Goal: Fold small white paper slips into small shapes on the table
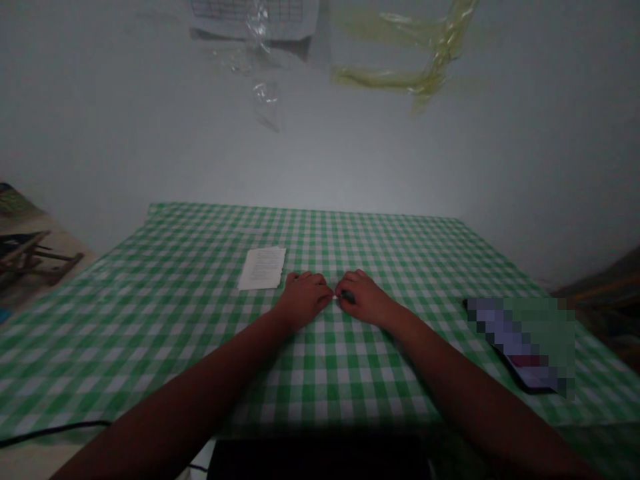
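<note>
My left hand (306, 299) and my right hand (364, 298) meet near the middle of a table, fingertips almost touching. A short, dark, slim object (347, 295) that looks like part of a pen shows between the thumb and fingers of my right hand, which is closed on it. A small pale bit shows in the gap between the two hands. The fingers of my left hand are pinched together beside that bit, and what they hold is hidden. Just beyond my left hand lies a small stack of printed paper (263, 268).
A green and white checked cloth (320, 380) covers the table, which meets a pale wall (320, 153). A phone or tablet (520, 347), partly blurred out, lies at the right. A black cable (55, 432) crosses the front left edge. Wooden furniture (40, 257) stands on the floor at left.
</note>
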